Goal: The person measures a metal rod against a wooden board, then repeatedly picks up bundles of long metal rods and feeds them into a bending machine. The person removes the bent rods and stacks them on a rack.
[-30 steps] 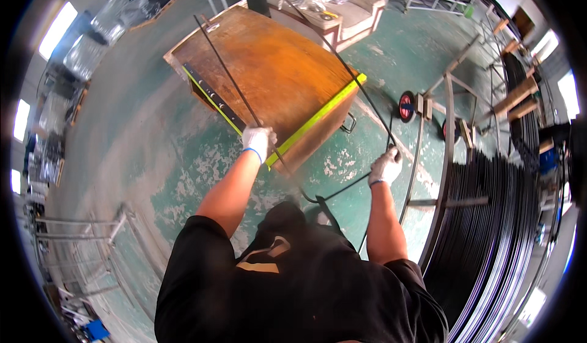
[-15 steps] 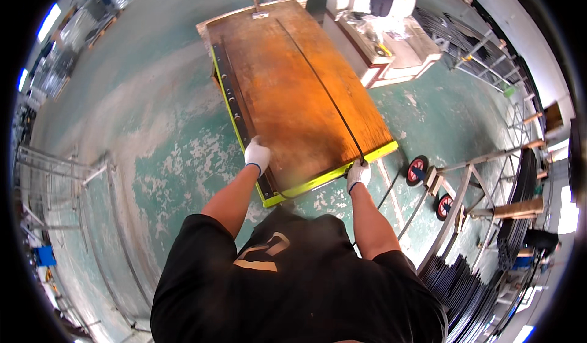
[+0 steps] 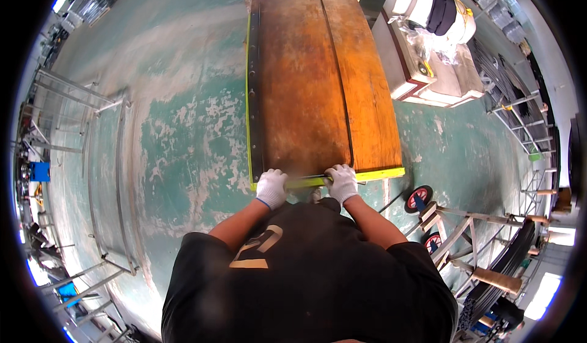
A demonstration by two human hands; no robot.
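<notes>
A black strip (image 3: pixel 255 120) edges the wooden tabletop (image 3: pixel 298 92), probably as a guide. The left hand (image 3: pixel 272 188) half-curls at the near edge; a thin black rod (image 3: pixel 338 74) lies lengthwise, running to the half-curled right hand (image 3: pixel 342 182). Whether either grips is unclear.

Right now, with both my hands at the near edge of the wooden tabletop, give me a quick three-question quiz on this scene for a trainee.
1. True or false: the left hand and the right hand are both gloved in white.
2. What colour is the edge strip along the near side of the wooden tabletop? A) red B) yellow-green C) blue
3. Fill in: in the picture, the upper red-hubbed wheel is to the ____ of the right hand.

Key: 1. True. 2. B. 3. Right.
</notes>
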